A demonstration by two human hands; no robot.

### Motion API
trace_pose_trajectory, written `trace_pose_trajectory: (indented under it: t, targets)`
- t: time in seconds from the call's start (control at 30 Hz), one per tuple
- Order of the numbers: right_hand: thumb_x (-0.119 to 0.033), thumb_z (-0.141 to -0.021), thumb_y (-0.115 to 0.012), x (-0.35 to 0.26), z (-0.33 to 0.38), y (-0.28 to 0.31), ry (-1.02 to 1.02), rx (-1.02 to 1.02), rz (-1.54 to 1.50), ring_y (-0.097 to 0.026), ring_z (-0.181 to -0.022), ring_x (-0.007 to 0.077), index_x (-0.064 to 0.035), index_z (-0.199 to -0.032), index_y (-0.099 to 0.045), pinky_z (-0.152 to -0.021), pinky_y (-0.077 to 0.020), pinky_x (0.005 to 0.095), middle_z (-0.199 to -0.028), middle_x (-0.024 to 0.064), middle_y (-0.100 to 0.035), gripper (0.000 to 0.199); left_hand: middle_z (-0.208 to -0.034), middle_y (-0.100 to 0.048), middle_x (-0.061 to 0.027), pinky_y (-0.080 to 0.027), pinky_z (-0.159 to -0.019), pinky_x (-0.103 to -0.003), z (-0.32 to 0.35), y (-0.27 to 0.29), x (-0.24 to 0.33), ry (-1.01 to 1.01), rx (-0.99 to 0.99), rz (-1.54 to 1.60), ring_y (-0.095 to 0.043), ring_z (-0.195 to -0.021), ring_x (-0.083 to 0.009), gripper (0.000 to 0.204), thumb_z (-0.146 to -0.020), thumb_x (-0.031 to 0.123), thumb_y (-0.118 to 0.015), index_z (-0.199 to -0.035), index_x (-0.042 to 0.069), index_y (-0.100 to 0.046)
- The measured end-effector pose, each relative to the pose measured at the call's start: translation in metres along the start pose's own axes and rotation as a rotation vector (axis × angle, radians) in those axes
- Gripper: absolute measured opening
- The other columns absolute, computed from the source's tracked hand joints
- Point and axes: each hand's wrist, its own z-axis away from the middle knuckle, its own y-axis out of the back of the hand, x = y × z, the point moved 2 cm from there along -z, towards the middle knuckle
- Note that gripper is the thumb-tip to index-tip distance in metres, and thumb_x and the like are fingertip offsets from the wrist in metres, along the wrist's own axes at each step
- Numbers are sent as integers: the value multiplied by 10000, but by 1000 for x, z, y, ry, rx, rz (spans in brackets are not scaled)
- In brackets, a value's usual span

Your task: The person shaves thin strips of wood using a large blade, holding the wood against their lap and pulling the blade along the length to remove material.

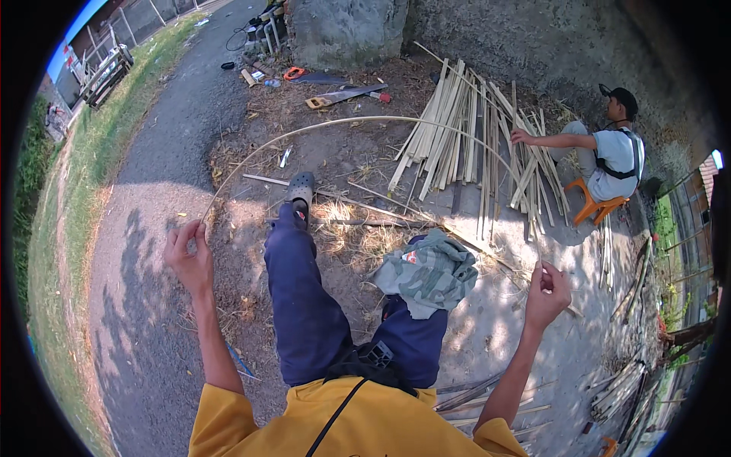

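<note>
A long, thin bamboo strip (365, 119) arches in front of me, bent into a wide bow between my two hands. My left hand (190, 255) pinches its left end between thumb and fingers. At the other end, my right hand (547, 292) is closed on the strip's tip. Over my right knee lies a folded camouflage cloth (430, 273). Below the arch my left foot, in a grey clog (301, 188), rests near thin sticks on the dirt.
A big pile of split bamboo slats (449, 133) lies ahead to the right. Beside it a co-worker (615, 152) sits on an orange stool (592, 203), one hand at the slats. Two handsaws, one wooden-handled saw (343, 97) nearer, lie by the wall (346, 34). More strips lie behind at right.
</note>
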Motion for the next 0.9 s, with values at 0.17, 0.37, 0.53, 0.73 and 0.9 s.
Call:
trace_pose_trajectory:
  t: [0.17,0.37,0.53,0.73,0.9]
  targets:
    - [-96,-928,-800,-5,-17,-24,17,-16,2,-621,-596,125,-36,-988,-813,-556,-486,279,-733,43,-640,86,-831,-697,-44,-469,-692,-391,-7,-28,0,67,45,13,-642,-790,-214,70,-914,89,-795,-984,94,-798]
    - [-55,-909,-797,10,-25,-38,1,-26,-11,-652,-636,150,-30,-991,-810,-570,-512,292,-771,60,-642,87,-852,-713,-39,-468,-722,-388,-12,-40,2,67,4,-68,-649,-819,-235,92,-922,116,-794,-1012,113,-811]
    - [-62,-950,-757,34,-40,-27,-14,-22,23,-675,-712,171,-26,-1004,-792,-652,-548,318,-838,69,-659,74,-900,-724,-70,-510,-817,-377,-25,-32,-21,142,82,-56,-670,-936,-233,100,-937,116,-782,-1028,80,-805]
    - [-74,-967,-746,157,-77,38,-193,-483,-206,-677,-840,138,8,-989,-751,-747,-547,288,-915,45,-731,85,-986,-761,-83,-531,-890,-343,-67,9,-77,-142,-337,110,-696,-1036,-210,134,-911,93,-810,-1037,49,-796]
    - [-76,-969,-735,137,-90,73,-335,-708,-295,-610,-736,77,14,-979,-749,-698,-495,260,-848,18,-712,92,-978,-791,-68,-550,-920,-319,-69,35,-88,194,-623,103,-716,-972,-151,141,-909,54,-798,-1036,-6,-792]
